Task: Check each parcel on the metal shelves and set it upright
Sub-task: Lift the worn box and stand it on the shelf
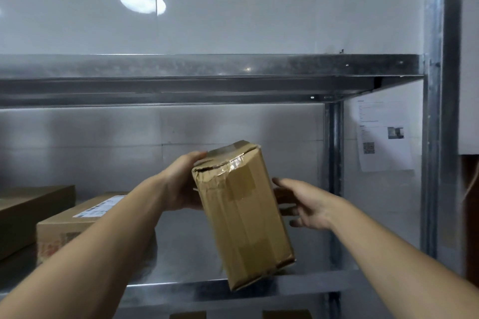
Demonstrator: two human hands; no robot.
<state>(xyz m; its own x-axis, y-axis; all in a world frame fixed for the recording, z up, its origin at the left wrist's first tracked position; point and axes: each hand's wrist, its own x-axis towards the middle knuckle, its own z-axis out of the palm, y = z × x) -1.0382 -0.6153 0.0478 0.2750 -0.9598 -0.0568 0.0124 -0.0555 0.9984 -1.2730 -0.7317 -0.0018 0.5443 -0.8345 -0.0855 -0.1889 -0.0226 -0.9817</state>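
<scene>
Holding tilted parcel [243,217], left hand [180,184] grip near top, right hand [305,204] beside

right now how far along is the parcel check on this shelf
Done: no parcel stands upright yet. In hand: the taped parcel, tilted over the shelf edge, left hand gripping its top, right hand open at its side. Left: the labelled box and the flat carton, both lying flat.
</scene>
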